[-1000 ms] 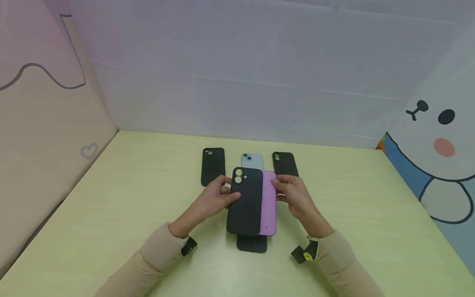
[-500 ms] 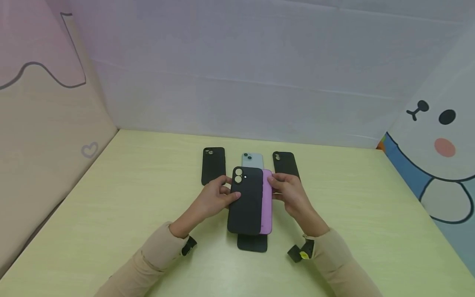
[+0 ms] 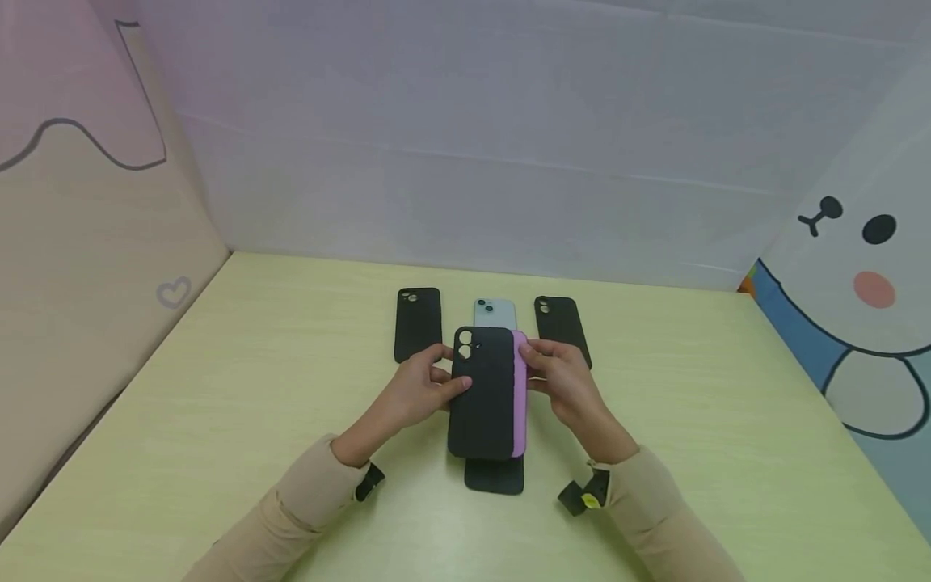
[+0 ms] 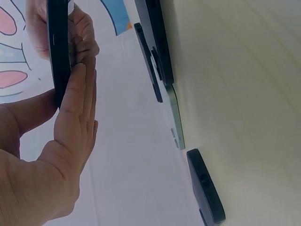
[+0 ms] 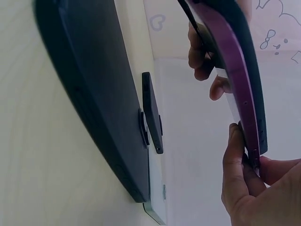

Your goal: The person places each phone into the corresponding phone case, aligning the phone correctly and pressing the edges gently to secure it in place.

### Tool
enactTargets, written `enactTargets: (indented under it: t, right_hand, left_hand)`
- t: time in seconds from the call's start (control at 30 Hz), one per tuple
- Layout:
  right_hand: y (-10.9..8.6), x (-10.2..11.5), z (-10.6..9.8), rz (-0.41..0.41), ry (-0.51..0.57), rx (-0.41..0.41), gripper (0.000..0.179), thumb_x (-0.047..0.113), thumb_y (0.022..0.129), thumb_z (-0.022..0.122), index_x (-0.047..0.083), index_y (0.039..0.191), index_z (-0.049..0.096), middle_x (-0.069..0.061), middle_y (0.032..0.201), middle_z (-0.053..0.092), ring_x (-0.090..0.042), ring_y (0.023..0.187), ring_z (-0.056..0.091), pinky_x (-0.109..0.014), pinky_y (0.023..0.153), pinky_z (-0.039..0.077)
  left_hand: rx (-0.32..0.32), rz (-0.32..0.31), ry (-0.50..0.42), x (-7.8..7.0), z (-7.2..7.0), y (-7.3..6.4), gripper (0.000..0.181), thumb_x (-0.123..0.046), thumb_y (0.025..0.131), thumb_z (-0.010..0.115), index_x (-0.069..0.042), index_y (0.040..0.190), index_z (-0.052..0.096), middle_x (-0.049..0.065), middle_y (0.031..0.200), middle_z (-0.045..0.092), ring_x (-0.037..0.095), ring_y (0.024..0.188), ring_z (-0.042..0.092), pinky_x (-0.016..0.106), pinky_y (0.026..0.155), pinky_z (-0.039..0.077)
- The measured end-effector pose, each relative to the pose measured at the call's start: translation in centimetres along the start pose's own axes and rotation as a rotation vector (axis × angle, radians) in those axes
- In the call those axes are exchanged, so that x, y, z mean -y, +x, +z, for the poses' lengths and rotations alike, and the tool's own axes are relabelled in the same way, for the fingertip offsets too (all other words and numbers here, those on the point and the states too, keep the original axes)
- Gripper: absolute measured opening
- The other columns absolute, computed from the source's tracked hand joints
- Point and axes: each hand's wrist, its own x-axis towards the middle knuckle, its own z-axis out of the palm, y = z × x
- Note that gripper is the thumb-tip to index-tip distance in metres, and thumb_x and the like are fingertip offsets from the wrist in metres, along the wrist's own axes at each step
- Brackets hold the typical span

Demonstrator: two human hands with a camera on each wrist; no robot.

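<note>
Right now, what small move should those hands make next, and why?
Probably the right hand should ease the purple piece slightly left behind the black case: the piece sticks out past the case's right edge, while the left hand grips the opposite edge.

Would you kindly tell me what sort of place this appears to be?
Probably an indoor tabletop booth, perhaps for recording handiwork: a pale yellow table stands against a plain, creased light backdrop, with a cartoon-animal side panel to the right.
</note>
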Motion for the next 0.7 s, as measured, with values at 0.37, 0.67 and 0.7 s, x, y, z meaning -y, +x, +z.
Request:
enactTargets:
  t: [0.37, 0.67, 0.7]
  right_hand:
    - [-0.05, -0.28, 0.44, 0.014, 0.014, -0.003, 0.029, 0.01, 0.093, 0.052, -0.008, 0.115, 0.057, 0.004, 0.07, 0.061, -0.011, 0.068, 0.057, -0.024, 0.061, 0.05]
    - [-0.16, -0.29, 0.51, 0.003, 0.021, 0.016, 0.032, 0.01, 0.094, 0.05, -0.011, 0.117, 0.055, 0.005, 0.067, 0.06, -0.008, 0.063, 0.056, -0.021, 0.057, 0.049]
    - [-0.16, -0.28, 0.48, 0.004, 0.021, 0.02, 0.032, 0.01, 0.094, 0.049, -0.012, 0.117, 0.054, 0.005, 0.066, 0.059, -0.008, 0.063, 0.056, -0.021, 0.057, 0.049]
  left_hand:
    - [0.042, 0.029, -0.016, 0.15, 0.01, 0.03, 0.039, -0.011, 0.086, 0.063, -0.002, 0.12, 0.047, 0.016, 0.088, 0.07, 0.022, 0.069, 0.069, 0.033, 0.07, 0.054]
    - [0.036, 0.036, -0.004, 0.2, 0.21, 0.02, 0.042, -0.011, 0.085, 0.064, -0.001, 0.122, 0.048, 0.015, 0.086, 0.07, 0.022, 0.066, 0.069, 0.032, 0.067, 0.054]
    - [0.034, 0.034, -0.003, 0.24, 0.25, 0.04, 0.042, -0.011, 0.085, 0.064, -0.001, 0.123, 0.048, 0.015, 0.085, 0.07, 0.021, 0.065, 0.068, 0.032, 0.066, 0.054]
